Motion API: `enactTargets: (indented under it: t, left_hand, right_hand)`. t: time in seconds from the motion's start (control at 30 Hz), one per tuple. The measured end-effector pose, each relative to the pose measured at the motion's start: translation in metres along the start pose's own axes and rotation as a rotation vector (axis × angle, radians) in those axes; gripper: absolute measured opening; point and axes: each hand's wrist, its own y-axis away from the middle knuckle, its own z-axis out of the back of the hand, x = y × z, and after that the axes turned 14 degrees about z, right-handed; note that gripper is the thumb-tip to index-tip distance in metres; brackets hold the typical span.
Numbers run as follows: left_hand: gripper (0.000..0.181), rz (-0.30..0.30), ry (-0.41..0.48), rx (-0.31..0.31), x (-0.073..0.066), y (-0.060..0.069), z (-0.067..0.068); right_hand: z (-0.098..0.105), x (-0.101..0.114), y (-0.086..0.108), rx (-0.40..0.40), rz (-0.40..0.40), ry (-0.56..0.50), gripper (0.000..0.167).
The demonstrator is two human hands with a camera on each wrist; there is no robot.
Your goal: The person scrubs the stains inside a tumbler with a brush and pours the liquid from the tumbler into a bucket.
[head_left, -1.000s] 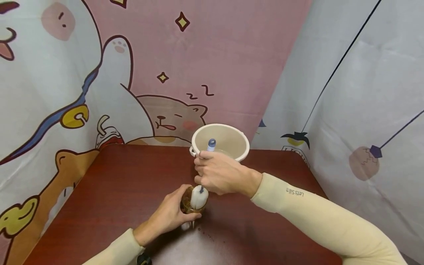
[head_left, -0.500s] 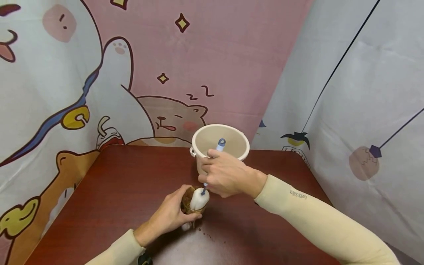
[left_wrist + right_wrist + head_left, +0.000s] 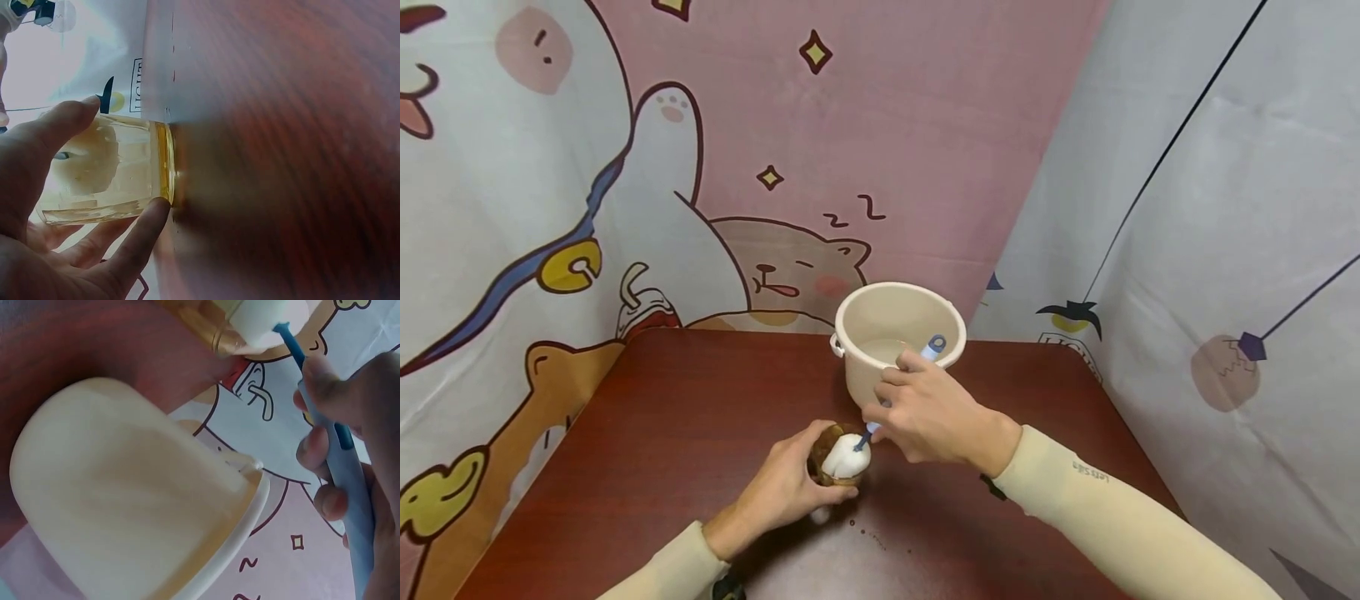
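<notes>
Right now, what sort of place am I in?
Probably a makeshift indoor booth for tabletop work: cartoon-printed backdrop sheets hang behind and beside a reddish-brown table bearing a cream bucket.

The cup [image 3: 134,147] looks glassy and smooth, the bucket [image 3: 119,487] matt plastic.

Even light, pale glare on the tabletop [image 3: 730,400], wrist views dimmer and softer

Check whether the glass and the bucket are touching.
Apart: the right wrist view shows bare table and cloth between the glass and the bucket.
</notes>
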Motion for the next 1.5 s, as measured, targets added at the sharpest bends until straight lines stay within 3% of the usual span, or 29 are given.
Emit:
enactTargets:
  t: [0.17,0.4,0.57,0.73,0.93,1.27,1.5]
  left_hand:
    - [0.086,0.026,-0.009,-0.012,0.002,-0.001,0.000]
    - [0.079,0.004,0.012,-0.026,0.000,-0.002,0.002]
    - [0.078,0.024,0.015,-0.011,-0.001,0.000,0.002]
    - [0.079,0.036,0.015,-0.002,-0.003,0.001,0.002]
    - [0.078,0.039,0.023,-0.011,-0.003,0.000,0.002]
    - [0.078,0.034,0.013,-0.006,-0.002,-0.002,0.004]
    - [0.082,0.031,-0.012,-0.006,-0.002,-0.003,0.004]
  right_hand:
    - [0.000,0.014,0.000,-0.046,-0.045,0.032,0.030]
    - [0.002,0.024,-0.005,-0.052,-0.063,0.108,0.018]
    - [-0.001,0.027,-0.008,-0.082,-0.056,0.144,0.010]
    - [-0.001,0.028,-0.011,-0.081,-0.056,0.167,0.019]
    - [0.000,0.027,-0.015,-0.071,-0.060,0.180,0.019]
    - [-0.002,0.026,-0.020,-0.092,-0.023,0.236,0.014]
    - [0.002,0.026,-0.025,-0.081,0.048,0.301,0.005]
